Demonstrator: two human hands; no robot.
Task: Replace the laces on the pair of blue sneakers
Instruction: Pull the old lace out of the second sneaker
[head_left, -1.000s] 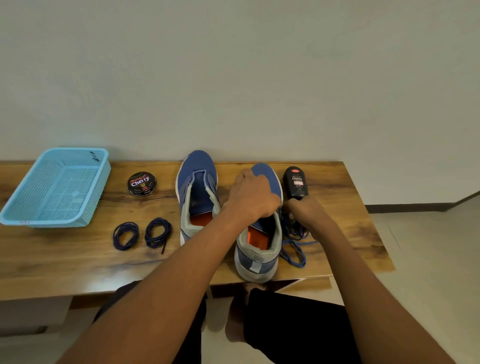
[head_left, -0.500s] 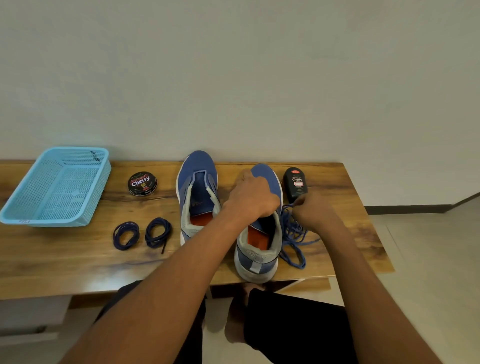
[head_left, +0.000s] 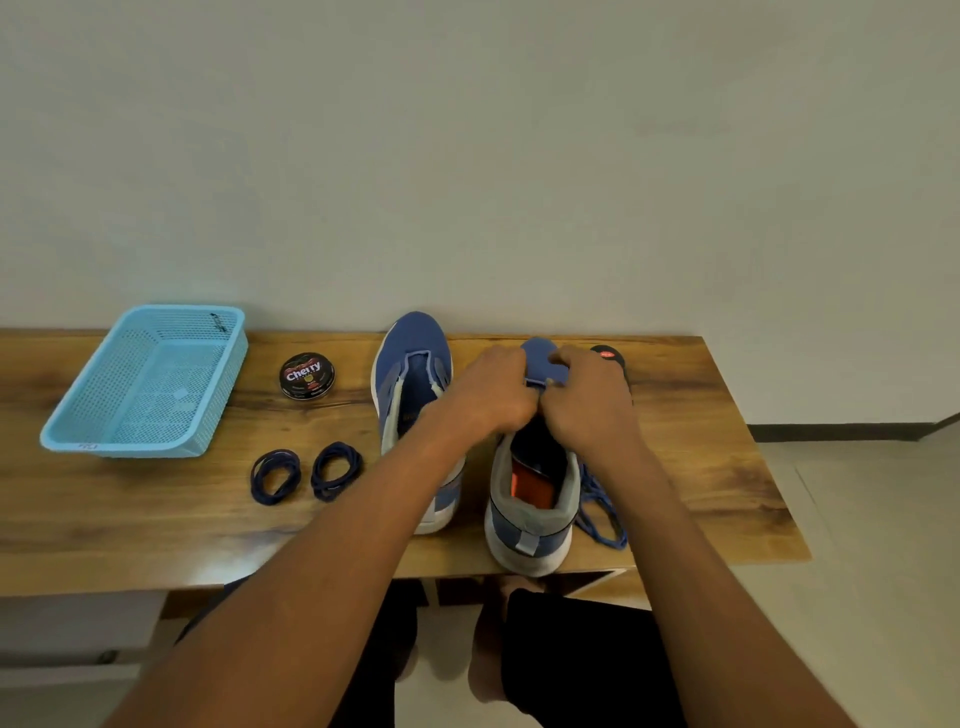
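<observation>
On table (head_left: 727, 467) | tin (head_left: 307, 375) — reads "Cherry" | sneaker (head_left: 530, 519) — both hands gripping

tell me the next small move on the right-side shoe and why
Probably draw the blue lace out of the last eyelets: both the left hand and right hand sit at the throat of the right-side blue sneaker, and most of the lace already lies loose beside it.

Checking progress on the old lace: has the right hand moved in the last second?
Yes. The right hand went left, from beside the black bottle onto the right sneaker.
</observation>
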